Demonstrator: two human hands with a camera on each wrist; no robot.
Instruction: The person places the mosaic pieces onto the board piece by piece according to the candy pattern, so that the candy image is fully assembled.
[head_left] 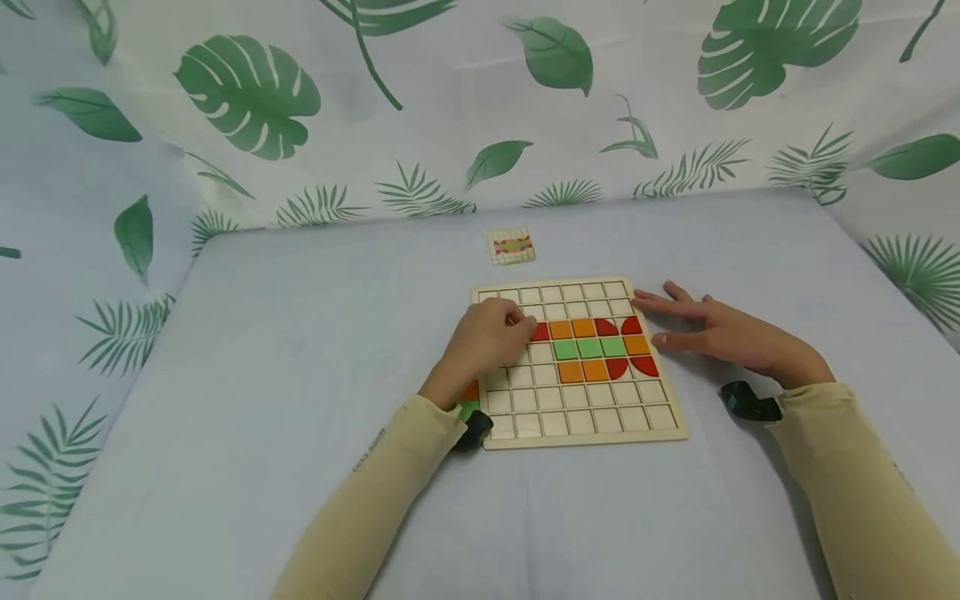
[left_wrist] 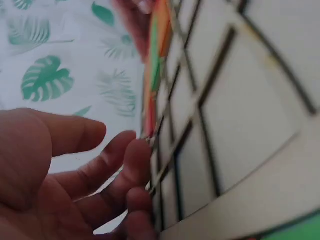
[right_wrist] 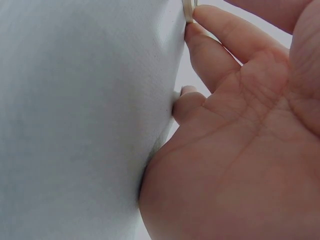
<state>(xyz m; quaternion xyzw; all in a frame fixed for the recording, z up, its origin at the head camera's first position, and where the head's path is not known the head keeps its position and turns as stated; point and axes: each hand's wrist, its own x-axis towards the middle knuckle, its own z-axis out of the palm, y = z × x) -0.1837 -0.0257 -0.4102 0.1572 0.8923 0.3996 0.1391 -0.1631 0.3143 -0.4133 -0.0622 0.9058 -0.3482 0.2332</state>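
A square wooden grid board [head_left: 585, 422] lies on the table with orange, green and red tiles in several of its cells. My left hand [head_left: 491, 337] is over the board's left part, fingers bent, beside a red tile [head_left: 540, 332]. In the left wrist view, the left hand's thumb [left_wrist: 80, 134] is apart from the fingers; no piece shows between them, and the fingertips are at the grid. My right hand [head_left: 720, 333] rests at the board's right edge with fingers extended. Its fingertips [right_wrist: 202, 40] touch that edge in the right wrist view.
Behind the board lies a small pattern card [head_left: 512, 246]. An orange piece [head_left: 470, 392] and a green piece [head_left: 468, 409] show at the board's left edge, partly hidden by the left wrist. Leaf-printed cloth [head_left: 420, 108] hangs behind the pale table [head_left: 315, 333].
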